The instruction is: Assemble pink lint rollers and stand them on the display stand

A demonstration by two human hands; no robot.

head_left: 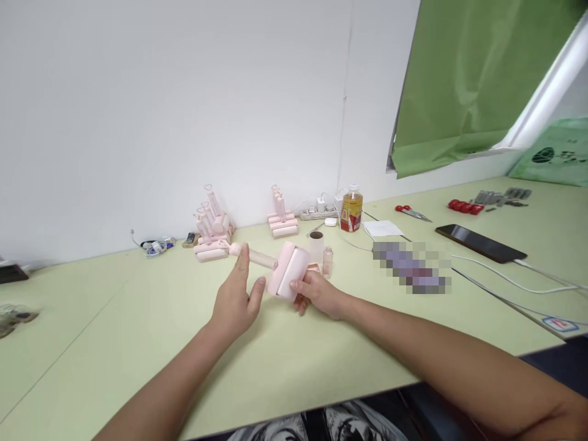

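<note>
My right hand (319, 293) is closed around the wide head of a pale pink lint roller (290, 269), with the thumb on its front. The clear handle (260, 257) of the roller points up and to the left. My left hand (237, 295) is beside that handle, fingers stretched out and thumb apart; its fingers cover part of the handle's end. Just behind my right hand stand a white paper roll (316, 246) with a dark core and a small clear pink bottle (327, 262). A pink piece (314, 267) is partly hidden by the hand.
More pink rollers (212, 228) are stacked by the wall, with another stack (282, 222) to their right. A power strip (316, 214), a drink bottle (351, 209) and white paper (383, 228) stand behind. Scissors (413, 212), a phone (480, 243) and cables lie right.
</note>
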